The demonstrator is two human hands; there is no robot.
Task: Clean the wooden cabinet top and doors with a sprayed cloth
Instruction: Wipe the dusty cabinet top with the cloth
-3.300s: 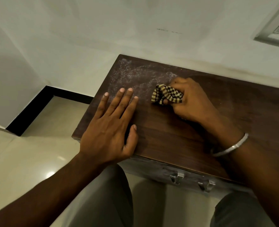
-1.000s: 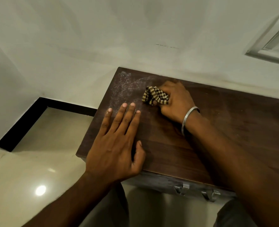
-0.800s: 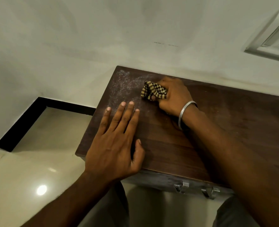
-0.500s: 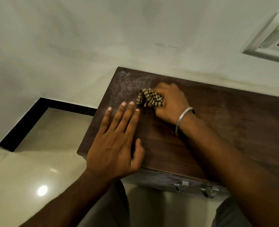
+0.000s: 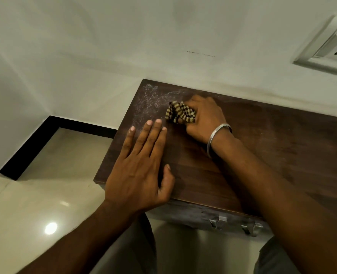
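A dark wooden cabinet top [image 5: 272, 147] fills the right half of the head view, with whitish dust or spray marks [image 5: 150, 99] near its far left corner. My right hand [image 5: 205, 117], a metal bangle on the wrist, grips a bunched yellow-and-black checked cloth [image 5: 178, 114] and presses it on the top just right of the marks. My left hand [image 5: 142, 167] lies flat on the top near the front left corner, fingers straight, fingertips just short of the cloth. The cabinet front [image 5: 193, 214] shows only as a narrow strip.
Two metal door handles [image 5: 219, 221] [image 5: 250, 228] stick out of the cabinet front. The cabinet stands against a white wall with a socket plate [image 5: 326, 50] at the upper right. Glossy floor tiles [image 5: 35, 204] and a black skirting [image 5: 33, 143] lie to the left. My knees are below.
My right hand has rubbed the cloth back and forth over the far left part of the top, ending slightly nearer my left fingertips. My left hand has stayed flat in place.
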